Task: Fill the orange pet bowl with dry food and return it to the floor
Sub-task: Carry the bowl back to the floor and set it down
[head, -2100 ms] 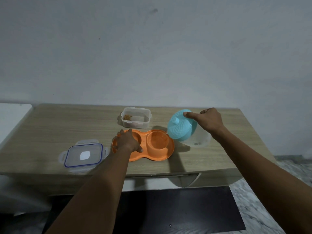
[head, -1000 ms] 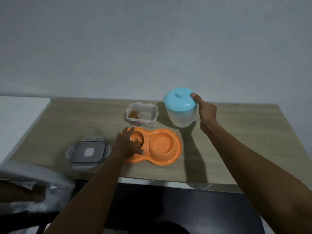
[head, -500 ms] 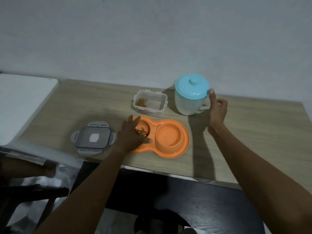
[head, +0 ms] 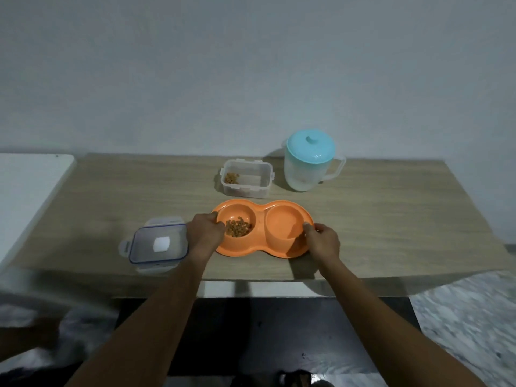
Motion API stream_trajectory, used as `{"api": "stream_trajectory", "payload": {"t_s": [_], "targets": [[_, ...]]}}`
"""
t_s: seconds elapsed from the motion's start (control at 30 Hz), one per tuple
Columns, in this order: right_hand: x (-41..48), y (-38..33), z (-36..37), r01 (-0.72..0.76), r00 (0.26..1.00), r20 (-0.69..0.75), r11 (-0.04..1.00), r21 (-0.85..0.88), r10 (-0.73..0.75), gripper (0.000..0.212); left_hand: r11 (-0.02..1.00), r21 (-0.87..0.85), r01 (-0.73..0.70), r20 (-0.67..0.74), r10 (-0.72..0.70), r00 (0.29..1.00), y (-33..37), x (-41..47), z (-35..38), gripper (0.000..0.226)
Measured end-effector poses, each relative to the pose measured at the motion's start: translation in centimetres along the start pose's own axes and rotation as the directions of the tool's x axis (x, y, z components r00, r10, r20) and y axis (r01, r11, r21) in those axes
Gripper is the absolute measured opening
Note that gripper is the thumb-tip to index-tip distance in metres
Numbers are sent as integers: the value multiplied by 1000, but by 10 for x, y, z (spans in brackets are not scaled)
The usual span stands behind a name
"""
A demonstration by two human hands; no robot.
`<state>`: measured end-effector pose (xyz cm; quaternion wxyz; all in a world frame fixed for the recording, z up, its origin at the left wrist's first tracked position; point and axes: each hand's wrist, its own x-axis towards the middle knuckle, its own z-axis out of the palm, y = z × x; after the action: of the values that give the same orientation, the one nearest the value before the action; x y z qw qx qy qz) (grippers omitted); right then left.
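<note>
The orange double pet bowl (head: 261, 219) lies on the wooden table (head: 391, 219) near its front edge. Its left cup holds brown dry food (head: 237, 227); its right cup looks empty. My left hand (head: 205, 233) grips the bowl's left rim, thumb over the edge. My right hand (head: 322, 241) grips the right rim. Behind the bowl stands a clear plastic food container (head: 247, 178) with a little dry food in one corner.
A frosted jug with a light blue lid (head: 310, 160) stands upright at the back right. The container's blue-edged lid (head: 157, 244) lies left of the bowl. A white surface (head: 25, 191) adjoins the table's left side. Below are a dark floor area and marbled tiles.
My right hand has let go of the jug, which now stands at the back, and has come down onto the bowl's right rim. My left hand stays on the left rim.
</note>
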<state>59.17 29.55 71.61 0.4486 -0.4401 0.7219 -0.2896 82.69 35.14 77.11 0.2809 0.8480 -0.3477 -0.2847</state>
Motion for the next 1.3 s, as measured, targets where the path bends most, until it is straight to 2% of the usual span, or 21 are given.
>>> {"api": "stream_trajectory", "payload": {"t_s": [0.1,0.3,0.53,0.6,0.7,0.8,0.97,1.13,1.3], "targets": [[-4,-4,-5,-80,996,41,991,107,76,45,994,-99,41,2,-41,999,3,2,-6,35],[-20,-7,-41,-87,995,72,958,274,70,44,980,-197,8,1,-8,1000,28,-11,-5,42],[-41,-9,-142,-27,1000,13,895,445,23,13,950,-296,-101,-3,105,994,94,-67,26,42],[-41,-3,-177,1,1000,-6,889,458,2,14,937,-327,-127,11,138,990,115,-88,43,43],[-41,12,-242,43,999,-42,882,469,-26,30,925,-343,-161,15,177,984,148,-132,75,42],[-36,30,-310,65,996,-83,877,477,-29,36,914,-359,-188,33,214,976,183,-178,110,43],[-29,64,-442,114,988,-144,880,461,-53,36,897,-395,-196,69,242,968,247,-260,187,42],[-15,107,-574,136,970,-239,887,441,-29,30,882,-424,-206,175,303,937,311,-335,278,40],[15,148,-665,121,950,-310,893,434,22,32,879,-424,-218,266,351,898,360,-377,362,46]]}}
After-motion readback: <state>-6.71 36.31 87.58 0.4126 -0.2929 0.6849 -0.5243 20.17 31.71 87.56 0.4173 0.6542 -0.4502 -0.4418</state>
